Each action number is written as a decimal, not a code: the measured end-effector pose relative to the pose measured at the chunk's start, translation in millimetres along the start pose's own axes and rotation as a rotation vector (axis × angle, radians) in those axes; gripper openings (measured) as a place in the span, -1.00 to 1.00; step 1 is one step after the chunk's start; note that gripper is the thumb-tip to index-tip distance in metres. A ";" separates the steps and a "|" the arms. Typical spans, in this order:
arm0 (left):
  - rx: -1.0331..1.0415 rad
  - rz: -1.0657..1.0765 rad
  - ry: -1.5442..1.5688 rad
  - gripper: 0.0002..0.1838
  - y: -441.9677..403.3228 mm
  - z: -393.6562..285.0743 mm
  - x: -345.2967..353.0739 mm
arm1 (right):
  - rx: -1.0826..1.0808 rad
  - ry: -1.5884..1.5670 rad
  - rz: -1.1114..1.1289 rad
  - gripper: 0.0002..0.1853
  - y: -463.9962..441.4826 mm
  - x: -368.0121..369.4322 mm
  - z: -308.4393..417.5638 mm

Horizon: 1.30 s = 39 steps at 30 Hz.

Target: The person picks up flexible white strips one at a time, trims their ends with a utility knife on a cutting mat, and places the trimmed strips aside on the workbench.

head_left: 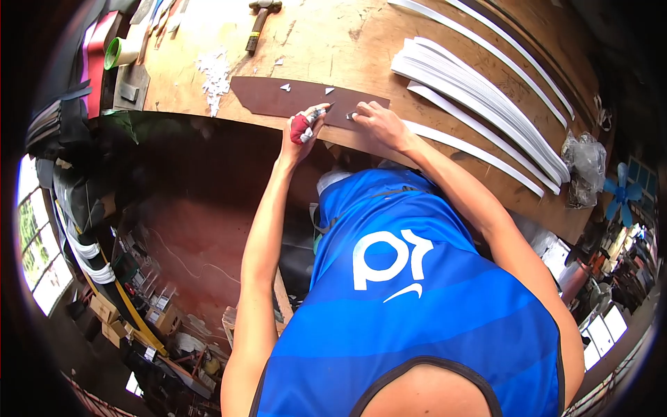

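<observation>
R hand [379,124] over brn sheet [303,99], wht swoosh [413,287]

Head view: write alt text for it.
Left hand, with red and white wrapping, and right hand at a flat brown panel on a pale wooden workbench; long white strips lie rightward, a dark-headed hammer beyond.

The blue jersey [445,326] bears a letter-like logo [360,265] and swoosh [410,290].
</observation>
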State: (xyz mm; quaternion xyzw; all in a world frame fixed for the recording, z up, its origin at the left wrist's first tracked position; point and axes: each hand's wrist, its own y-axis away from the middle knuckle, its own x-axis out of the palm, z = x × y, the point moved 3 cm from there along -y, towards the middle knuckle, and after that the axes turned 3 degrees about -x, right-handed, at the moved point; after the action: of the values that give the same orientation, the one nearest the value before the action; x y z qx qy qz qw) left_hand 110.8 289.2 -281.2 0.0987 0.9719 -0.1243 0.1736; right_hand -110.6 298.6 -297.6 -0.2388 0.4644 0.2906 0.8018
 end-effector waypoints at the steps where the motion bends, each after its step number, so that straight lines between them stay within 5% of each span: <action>1: -0.022 -0.089 0.006 -0.82 6.7 2.4 5.5 | -0.012 -0.003 0.003 -0.70 -0.6 -2.0 -1.2; 2: -0.027 -0.102 0.002 -0.82 15.4 4.1 9.9 | -0.045 0.022 0.023 -0.69 -1.3 -3.4 -2.0; 4: -0.426 -0.230 0.019 -0.81 37.5 -1.2 16.2 | -0.094 0.042 0.054 -0.67 -3.5 -7.3 -2.9; 8: -0.345 -0.471 0.018 -0.71 69.7 -4.2 59.6 | -0.210 0.078 0.134 -0.64 -7.2 -9.7 -7.7; 10: -0.531 -0.555 0.080 -0.68 75.4 -20.4 72.6 | -0.263 0.061 0.145 -0.63 -7.6 -7.8 -9.9; 24: -0.503 -0.748 -0.082 -0.69 72.1 -52.2 124.7 | -0.234 -0.132 0.148 -0.81 -17.6 -11.4 -15.3; 39: -0.460 -0.633 -0.130 -0.68 70.0 -53.0 117.5 | -0.271 -0.133 0.096 -0.80 -15.3 -9.1 -16.8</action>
State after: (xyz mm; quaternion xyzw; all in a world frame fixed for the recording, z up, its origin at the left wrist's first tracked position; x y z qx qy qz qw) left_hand 2.6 387.8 -290.1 -0.2553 0.9438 0.0432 0.2057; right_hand -113.9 274.4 -295.4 -0.3023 0.3777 0.4038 0.7764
